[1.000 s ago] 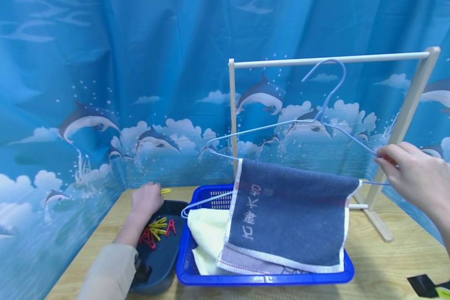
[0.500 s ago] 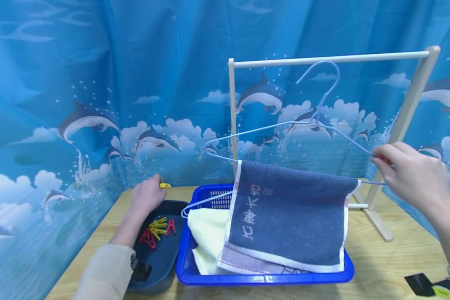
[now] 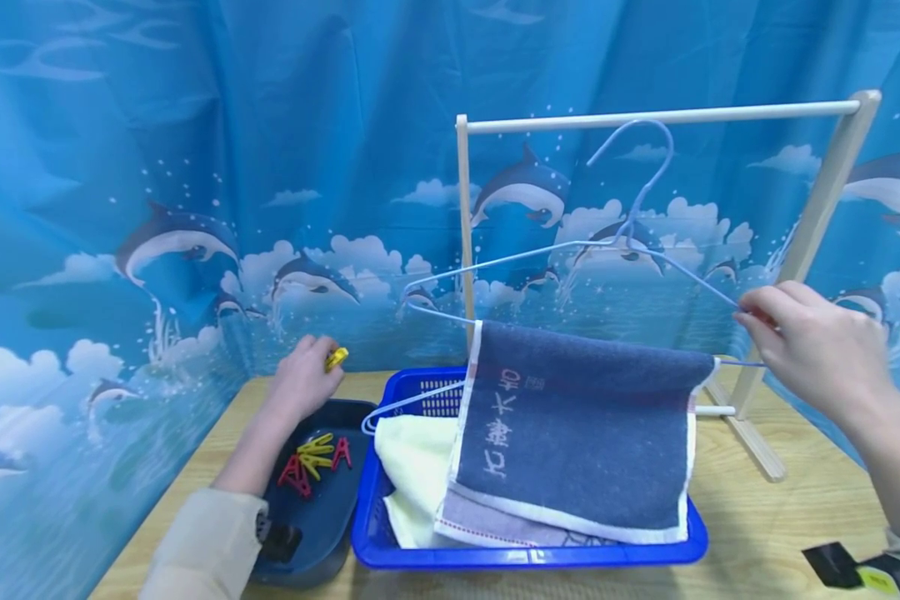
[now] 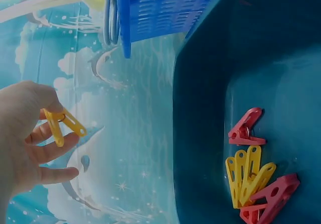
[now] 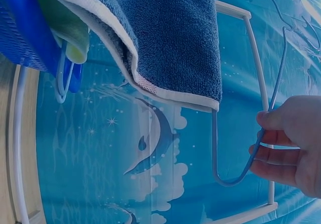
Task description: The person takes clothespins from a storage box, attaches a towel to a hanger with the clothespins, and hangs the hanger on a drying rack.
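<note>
My left hand (image 3: 305, 377) pinches a yellow clothespin (image 4: 60, 125) above the far end of a dark plastic tub (image 3: 322, 525). Inside that tub lie several yellow clothespins (image 3: 316, 450) and red clothespins (image 3: 342, 452). On the other side, my right hand (image 3: 821, 346) grips the right shoulder of a light blue wire hanger (image 3: 525, 255). Draped over the hanger's lower bar is a dark blue towel (image 3: 585, 433) with white edging and pale lettering. In the right wrist view, thumb and fingers close round the wire, just beyond the towel's edge.
Below the towel stands a blue plastic basket (image 3: 525, 558), holding a pale yellow cloth (image 3: 416, 467) and another hanger (image 3: 412, 402). Behind it rises a wooden rack (image 3: 813, 200) with a white top rail (image 3: 660, 118). A dolphin-printed curtain (image 3: 157, 250) backs the wooden table (image 3: 817, 492).
My left hand has risen from the tub's far end and shifted a little right with the yellow clothespin. The right hand and hanger have drifted slightly left.
</note>
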### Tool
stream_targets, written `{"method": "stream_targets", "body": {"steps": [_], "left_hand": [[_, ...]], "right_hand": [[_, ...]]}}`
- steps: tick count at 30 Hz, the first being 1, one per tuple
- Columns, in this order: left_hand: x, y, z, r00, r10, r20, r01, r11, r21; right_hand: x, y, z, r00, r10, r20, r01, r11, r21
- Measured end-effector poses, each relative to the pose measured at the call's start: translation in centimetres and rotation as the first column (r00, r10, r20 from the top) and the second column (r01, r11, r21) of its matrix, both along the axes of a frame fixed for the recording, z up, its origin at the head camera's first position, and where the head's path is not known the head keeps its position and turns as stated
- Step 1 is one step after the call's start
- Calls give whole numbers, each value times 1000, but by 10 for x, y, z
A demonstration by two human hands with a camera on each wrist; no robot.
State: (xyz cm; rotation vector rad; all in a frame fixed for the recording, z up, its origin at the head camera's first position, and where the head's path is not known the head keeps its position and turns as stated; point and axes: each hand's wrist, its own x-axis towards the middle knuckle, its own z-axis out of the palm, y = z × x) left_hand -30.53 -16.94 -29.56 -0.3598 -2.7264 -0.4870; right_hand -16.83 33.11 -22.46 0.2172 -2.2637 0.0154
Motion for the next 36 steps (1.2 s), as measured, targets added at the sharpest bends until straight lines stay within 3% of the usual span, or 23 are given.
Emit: {"method": "stream_targets", "body": {"steps": [5,15,21,29,36], "left_hand": [[3,4,2,999,-32,18,33,999,-15],[12,14,10,994,-98,-47,95,994,-60],[18,20,13,985,-147,-86,145,989,-35],[26,27,18,981,-181,-73,184,982,39],[40,36,28,975,-216,-55,219,974,65]], "right_hand": [[0,-1,0,1000,0,3,0,1000,1],[-1,-2,2,1000,12,-18,-12,1000,11],[-1,-2,2,1000,8,-14,-8,1000,0],[-2,-4,1,1000,8,-17,-8,1000,2],[-1,-4,1,1000,12,-6,-12,1000,-8]]}}
